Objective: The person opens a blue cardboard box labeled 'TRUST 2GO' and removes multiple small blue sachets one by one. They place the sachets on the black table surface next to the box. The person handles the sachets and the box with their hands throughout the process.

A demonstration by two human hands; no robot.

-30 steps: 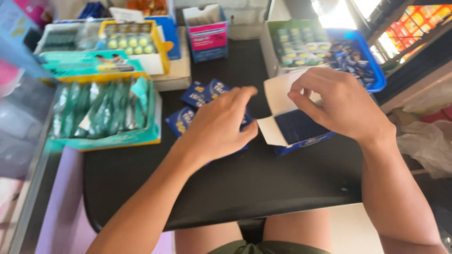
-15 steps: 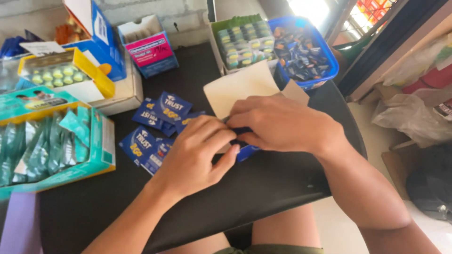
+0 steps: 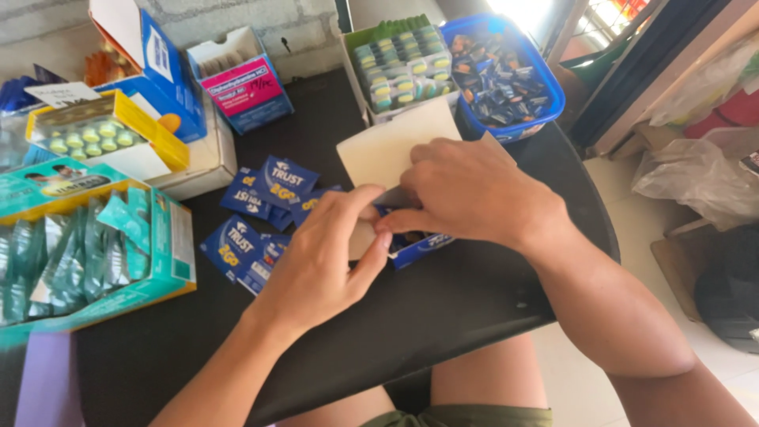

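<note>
Black tabletop [image 3: 474, 316] lies bare along its near edge, leaving room there. Both hands meet mid-table: the left hand [image 3: 320, 257] and right hand [image 3: 466, 194] pinch a small blue carton [image 3: 419, 243] by its pale open flap [image 3: 387, 146]. About five blue sachets [image 3: 265, 205] lie just left; three boxes and one blue tub [image 3: 506, 75] line the far edge.

A black table [image 3: 474, 316] with a rounded edge fills the middle of the frame. At the left edge a teal carton [image 3: 170, 253] of green sachets lies on it. In the upper left stand a yellow tray of blister packs [image 3: 162, 134], a blue box [image 3: 170, 71] and a pink-and-blue box [image 3: 245, 87]. Small blue packets [image 3: 265, 190] are scattered at the centre left. At the top sit a green-edged box of strips [image 3: 399, 63] and, touching it on the right, a blue tub [image 3: 545, 87] of dark wrappers.
</note>
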